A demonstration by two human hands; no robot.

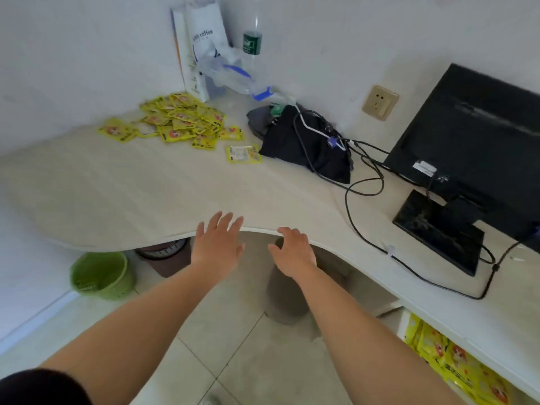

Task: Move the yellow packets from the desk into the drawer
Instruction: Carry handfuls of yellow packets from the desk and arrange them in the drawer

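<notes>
Head view: both hands reach over the near edge of the pale desk (146,185) at centre frame. The left hand (217,244) is empty, fingers spread flat; the right hand (293,249) is empty too, fingers loosely curled and apart. A heap of yellow packets (181,119) lies in the upper left, well apart from the hands, with 1 packet (243,154) beside a black bag (304,144). More yellow packets fill the drawer (455,363) at lower right.
</notes>
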